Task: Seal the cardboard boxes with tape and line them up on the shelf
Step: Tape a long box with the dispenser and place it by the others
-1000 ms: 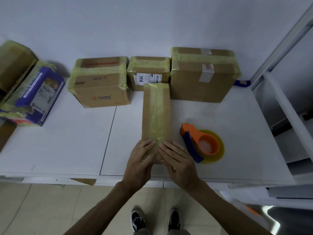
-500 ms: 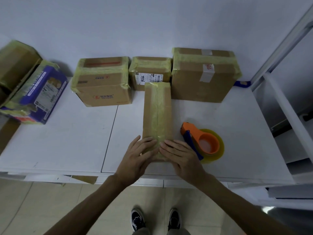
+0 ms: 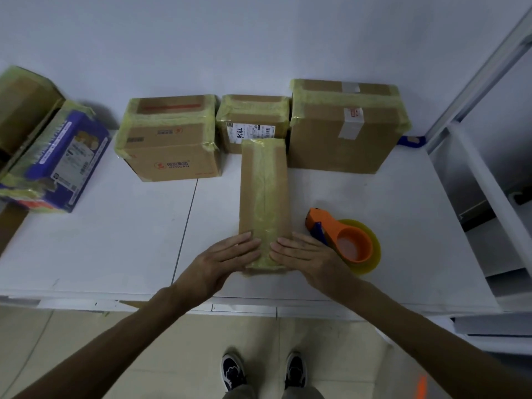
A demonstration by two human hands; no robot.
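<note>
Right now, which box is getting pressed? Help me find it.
On the white shelf, three taped boxes stand in a row against the wall. In front of the middle one lies the long narrow box, beside the orange tape dispenser. Only it points toward you, with the left hand and right hand on its near end.

Looks like a packing / stockroom corner, not a home. Evidence: row of 3 cardboard boxes (image 3: 342, 139) wrapped in yellowish tape, set against a bare white wall (image 3: 259, 38) on a white shelf (image 3: 115, 240). The middle 1 carries a printed shipping label (image 3: 250, 132) with a handwritten number. A 4th, long box (image 3: 263, 191) lies in front, taped along its top. Orange tape dispenser (image 3: 345, 243) with a roll just beside it. Grey metal rack post (image 3: 472, 87) at right, plain tiled floor (image 3: 72, 347) below. More taped cartons (image 3: 63, 165) at left.
</note>
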